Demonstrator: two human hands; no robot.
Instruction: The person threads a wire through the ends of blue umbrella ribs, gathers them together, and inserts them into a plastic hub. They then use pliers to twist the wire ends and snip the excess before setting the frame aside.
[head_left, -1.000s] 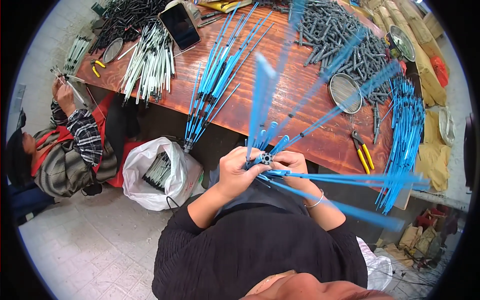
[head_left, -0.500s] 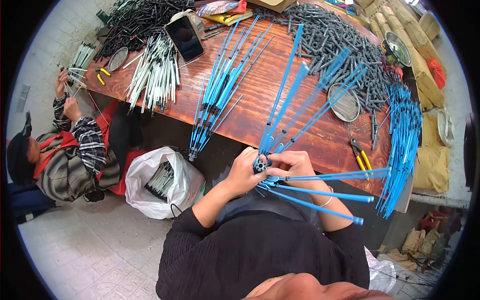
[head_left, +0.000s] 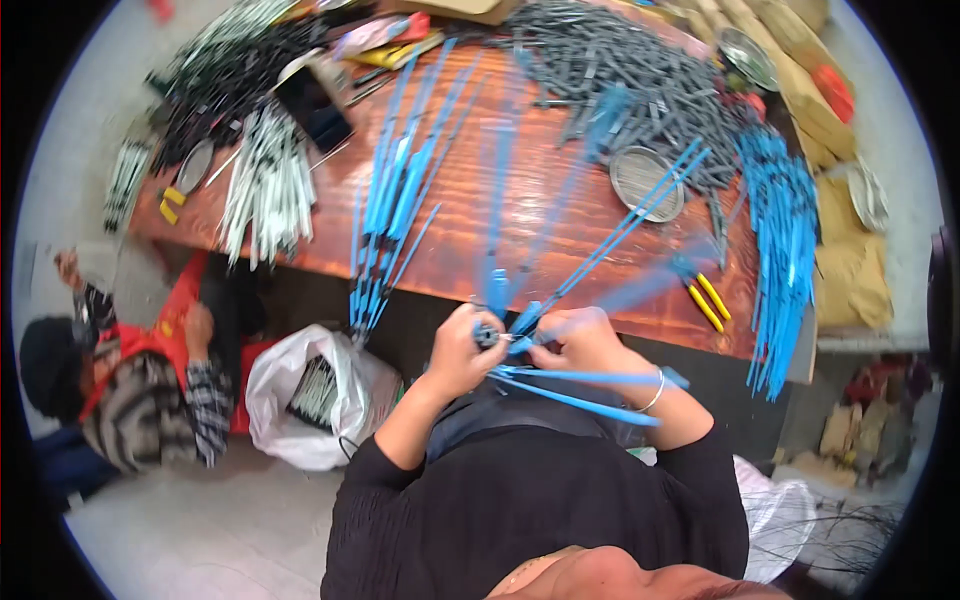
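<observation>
Scanning from the left, we see a co-worker (head_left: 155, 405), pale rods (head_left: 262, 190) on the tabletop (head_left: 460, 250), an open white sack (head_left: 268, 410) below, and a blue bundle (head_left: 400, 190) overhanging the edge. Our left hand (head_left: 466, 350) wraps around a dark round hub (head_left: 487, 335), in front of our body, with blue ribs (head_left: 622, 235) fanning out. Just beside it, our right hand (head_left: 585, 340) has its fingers bent inward among the ribs; we cannot tell whether it grips one. Beyond lie a round dish (head_left: 648, 185), yellow-handled pliers (head_left: 708, 300) and a denser blue pile (head_left: 780, 260).
</observation>
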